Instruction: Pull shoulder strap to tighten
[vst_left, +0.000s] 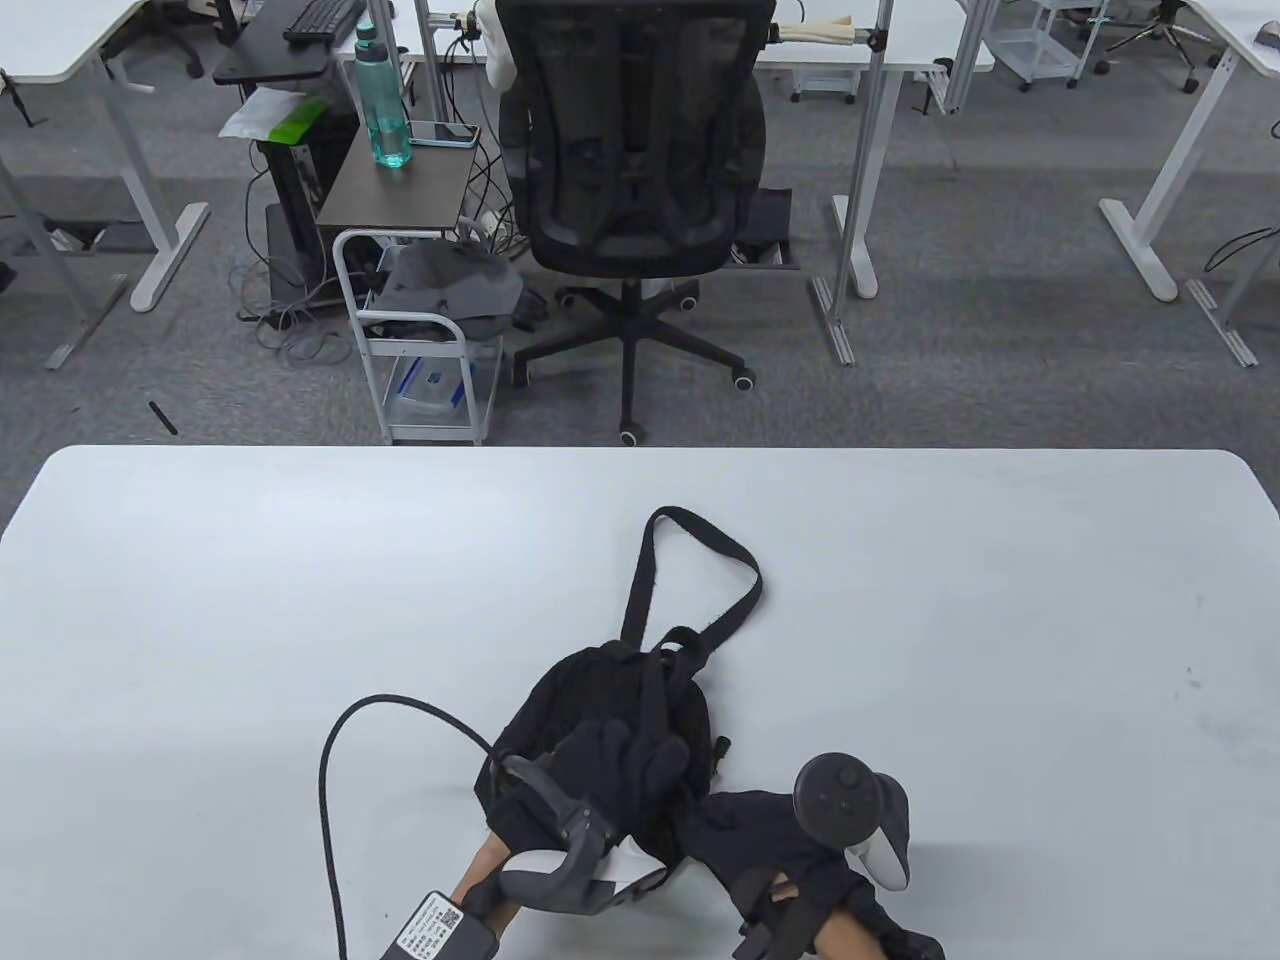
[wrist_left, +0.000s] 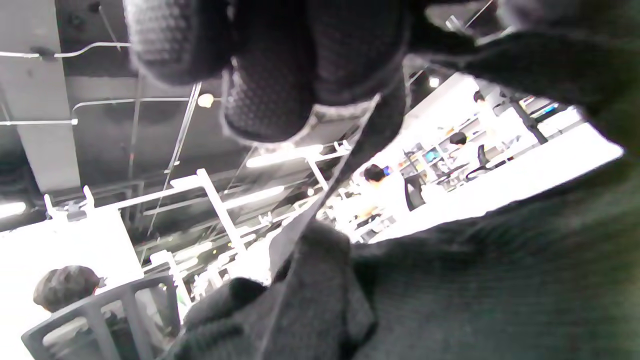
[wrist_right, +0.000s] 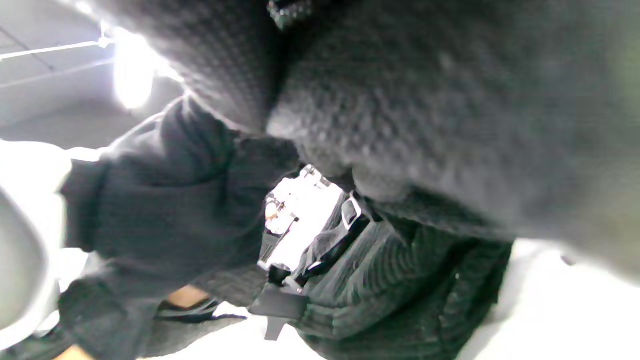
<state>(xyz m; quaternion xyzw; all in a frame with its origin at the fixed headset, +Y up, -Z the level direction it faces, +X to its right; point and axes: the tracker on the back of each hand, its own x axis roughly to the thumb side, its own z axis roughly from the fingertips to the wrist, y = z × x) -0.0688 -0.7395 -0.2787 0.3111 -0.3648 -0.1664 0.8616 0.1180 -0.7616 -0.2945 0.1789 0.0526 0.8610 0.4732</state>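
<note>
My left hand (vst_left: 610, 770) lies flat on the black backpack (vst_left: 590, 720) at the lower middle of the table view, fingers together and pressing down, because I judge the bag needs pinning so it does not slide when the strap is drawn. In the left wrist view my gloved fingers (wrist_left: 270, 85) hang from the top edge with a thin strip of webbing (wrist_left: 320, 200) running down from between them toward the bag fabric, so they seem to hold that strip, though I cannot tell how firmly. My right hand (vst_left: 770, 840) sits just beside the bag's lower right edge, under its tracker (vst_left: 850, 800); its fingers are hidden there, and the right wrist view is mostly blurred glove, so I cannot tell whether it is spread or pinching anything. That view does show a small buckle (wrist_right: 350, 212) on the bag near the frame's middle, likely the adjuster I am working toward. The long shoulder strap (vst_left: 700, 580) loops slack from the bag's top toward the upper middle of the white table (vst_left: 250, 600), so tightening looks not yet done.
</note>
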